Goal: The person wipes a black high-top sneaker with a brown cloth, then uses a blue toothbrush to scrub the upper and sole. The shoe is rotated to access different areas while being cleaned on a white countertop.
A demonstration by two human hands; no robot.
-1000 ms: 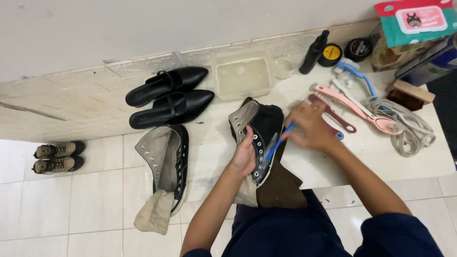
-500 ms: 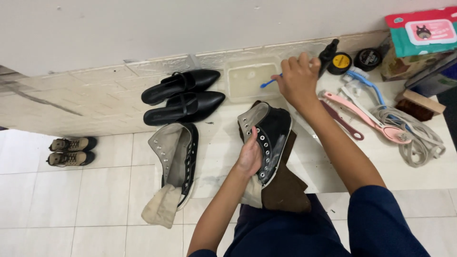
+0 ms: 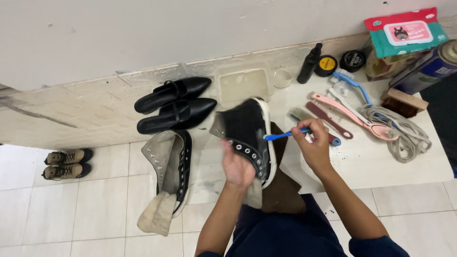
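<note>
- Two hands at frame centre: left hand [image 3: 237,167] clamped around the eyelet side of a black high-top sneaker [image 3: 247,131], tilting it up off the floor.
- Right hand [image 3: 312,145] pinches a blue toothbrush [image 3: 284,135], fingers closed on the handle, bristle end touching the sneaker's white sole edge.
- Brown cloth [image 3: 282,188] under the sneaker, centre bottom.
- Second sneaker [image 3: 171,164], lying open, left of centre; beige rag [image 3: 156,215] at its lower end.
- Black pointed flats [image 3: 173,102], pair, upper left of centre by the wall.
- Clear rectangular tub [image 3: 243,83] top centre, cloudy water inside.
- Upper right: black bottle [image 3: 309,63], two round black tins [image 3: 339,62], one with a yellow label.
- Far upper right: flat wipes pack [image 3: 406,31], red and teal with a pink label panel; blue spray can [image 3: 431,69] below it, partly cut off.
- Right: pink brush [image 3: 350,112], wooden brush [image 3: 401,102], grey laces [image 3: 402,133] in a heap.
- Small tan boots [image 3: 66,163] at far left on the tiles.
</note>
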